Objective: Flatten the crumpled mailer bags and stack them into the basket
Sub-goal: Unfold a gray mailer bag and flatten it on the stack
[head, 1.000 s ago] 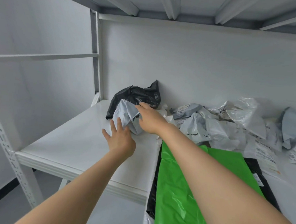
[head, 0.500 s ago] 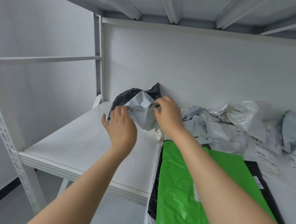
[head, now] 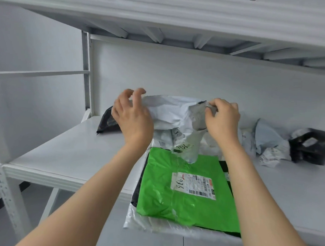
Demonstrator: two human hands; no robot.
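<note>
A crumpled white-grey mailer bag (head: 169, 112) hangs in the air, stretched between both hands above the shelf. My right hand (head: 222, 120) pinches its grey right corner between thumb and fingers. My left hand (head: 131, 117) covers the bag's left end with its raised fingers loosely curled above the bag's top edge; its thumb is hidden, so a grip cannot be made out. Below lies a flat green mailer bag (head: 182, 191) with a shipping label, on top of black and translucent bags that overhang the shelf's front edge. No basket is visible.
A black crumpled bag (head: 108, 123) lies at the back left of the white shelf (head: 62, 155). Several crumpled grey and white bags (head: 267, 145) and a dark bag (head: 311, 147) sit at the back right. An upper shelf (head: 163, 15) hangs low overhead.
Both hands have lifted the white-grey bag off the pile and drawn apart, spreading it wider. The view has pulled back, showing the whole green bag.
</note>
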